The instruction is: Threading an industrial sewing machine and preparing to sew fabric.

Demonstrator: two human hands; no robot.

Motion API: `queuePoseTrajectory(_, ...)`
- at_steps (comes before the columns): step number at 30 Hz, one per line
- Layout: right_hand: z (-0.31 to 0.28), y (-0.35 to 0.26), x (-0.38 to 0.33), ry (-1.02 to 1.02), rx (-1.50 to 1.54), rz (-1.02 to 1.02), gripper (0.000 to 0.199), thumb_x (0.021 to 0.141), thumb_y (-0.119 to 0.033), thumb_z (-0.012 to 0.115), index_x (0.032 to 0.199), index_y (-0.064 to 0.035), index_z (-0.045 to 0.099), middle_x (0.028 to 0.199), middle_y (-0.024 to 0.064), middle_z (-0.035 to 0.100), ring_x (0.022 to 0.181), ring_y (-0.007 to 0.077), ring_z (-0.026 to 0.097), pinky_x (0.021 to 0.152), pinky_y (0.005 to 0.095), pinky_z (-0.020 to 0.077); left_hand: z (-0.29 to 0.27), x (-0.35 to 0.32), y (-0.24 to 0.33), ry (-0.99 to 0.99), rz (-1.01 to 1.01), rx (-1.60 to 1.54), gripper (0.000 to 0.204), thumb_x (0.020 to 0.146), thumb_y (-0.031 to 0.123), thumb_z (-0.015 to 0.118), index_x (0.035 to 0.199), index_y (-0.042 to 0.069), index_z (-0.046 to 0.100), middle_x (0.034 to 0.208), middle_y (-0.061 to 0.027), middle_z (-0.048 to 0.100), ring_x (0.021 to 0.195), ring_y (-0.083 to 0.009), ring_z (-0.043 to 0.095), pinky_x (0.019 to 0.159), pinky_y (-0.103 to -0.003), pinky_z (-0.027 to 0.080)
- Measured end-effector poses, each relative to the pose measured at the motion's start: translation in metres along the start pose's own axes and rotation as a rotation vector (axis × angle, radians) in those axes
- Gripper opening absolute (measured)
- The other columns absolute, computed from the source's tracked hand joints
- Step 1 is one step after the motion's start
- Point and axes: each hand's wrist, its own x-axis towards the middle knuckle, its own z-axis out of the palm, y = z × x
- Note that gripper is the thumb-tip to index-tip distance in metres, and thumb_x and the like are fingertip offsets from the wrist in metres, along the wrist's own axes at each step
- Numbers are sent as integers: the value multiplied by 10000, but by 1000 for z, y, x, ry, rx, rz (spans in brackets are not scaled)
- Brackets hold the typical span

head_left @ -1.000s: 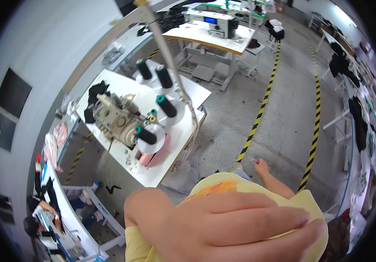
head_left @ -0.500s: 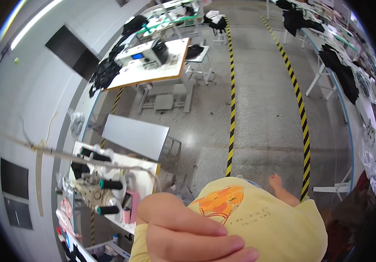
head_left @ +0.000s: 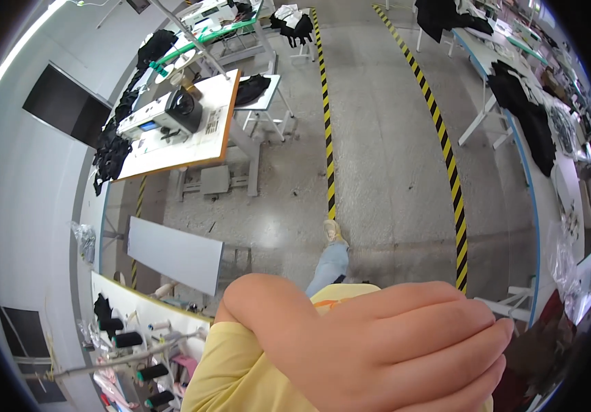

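My left hand (head_left: 412, 336) is close in front of my chest, its back turned up and its fingers pointing right. The fingers lie side by side, stretched out with a slight bend. Nothing shows in them, though the palm and thumb are hidden. Its forearm comes out of a yellow sleeve (head_left: 223, 364). Behind the hand is my yellow shirt, mostly covered. My right hand is out of the picture. Below, my leg in light blue trousers (head_left: 326, 268) steps forward, with a pale shoe (head_left: 332, 232) by the striped floor line.
Yellow-and-black tape (head_left: 439, 130) edges the walkway. To the left stand a sewing machine (head_left: 165, 117) on a wood-edged table, a grey board (head_left: 175, 254) and dark thread cones (head_left: 129, 339). A long table (head_left: 515, 147) with dark cloth (head_left: 525, 113) runs along the right.
My left hand has moved right and its curled fingers have straightened. My right hand has left the picture. A foot has come forward; the thread cones and left-hand tables have shifted down and left in view.
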Motion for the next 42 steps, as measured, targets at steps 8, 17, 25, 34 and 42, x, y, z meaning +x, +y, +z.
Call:
queuePoseTrajectory(8,-50,-114,106,-63,-114,27,242,749,-248,587,786,-9,603,734,144,636,748,275,627,670,372,471,-63,17,-225,267,702,13,60,806,75,561,803,65,620,803,-54,606,686,-158,556,576,-254,452)
queuePoseTrajectory(17,-97,-226,270,12,229,117,200,761,-174,531,756,12,604,661,114,613,590,202,581,570,333,458,-74,2,-465,-62,-131,159,156,767,130,612,917,92,627,931,-73,619,824,-225,581,676,-360,455)
queuePoseTrajectory(25,-113,-418,488,-138,371,58,262,848,-248,456,814,-30,599,593,56,506,489,170,486,459,319,385,-65,-54,-673,-500,-959,170,182,804,175,559,948,85,624,968,-81,622,916,-278,579,771,-384,470)
queuePoseTrajectory(34,-177,-669,696,-250,300,-70,324,926,-337,401,911,-73,586,548,-6,409,384,113,364,343,280,290,-90,-102,-822,-181,-1341,319,199,759,138,582,942,71,624,961,-131,613,894,-314,580,764,-406,472)
queuePoseTrajectory(42,-145,-859,783,-355,325,-144,302,927,-367,422,979,-115,580,555,-12,386,353,88,334,306,251,272,-103,-187,-934,542,-1924,100,468,742,255,667,1134,27,548,978,-174,599,879,-289,590,784,-381,470)
